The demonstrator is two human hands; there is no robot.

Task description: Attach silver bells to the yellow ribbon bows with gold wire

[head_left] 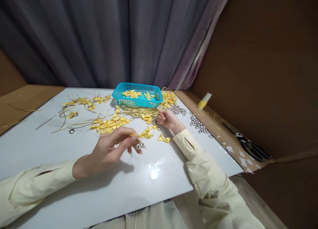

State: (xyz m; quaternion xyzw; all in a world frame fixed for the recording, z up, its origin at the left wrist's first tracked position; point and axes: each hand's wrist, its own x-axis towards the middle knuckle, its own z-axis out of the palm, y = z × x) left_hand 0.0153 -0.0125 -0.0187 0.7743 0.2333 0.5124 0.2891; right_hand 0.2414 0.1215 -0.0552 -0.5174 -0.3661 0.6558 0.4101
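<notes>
Between the thumb and fingers of my left hand (109, 149) is a yellow ribbon bow (147, 133). A small silver bell (139, 145) hangs just below it, by my fingertips. My right hand (170, 119) is over the right end of a bundle of thin gold cords (139, 111), close to the front corner of a blue basket (141, 103). Its fingers are curled, and whatever they may pinch is too small to make out. A loose yellow bow (164, 139) lies between my hands, and a pile of yellow bows (109, 123) sits beyond my left hand.
Silver bells (200, 124) are scattered along the white board's right side. Bows with cords and bells (90, 103) lie at the back left. Past the right edge are black-handled scissors (253, 147) and a spool of yellow thread (204, 101). A grey curtain (104, 36) hangs behind.
</notes>
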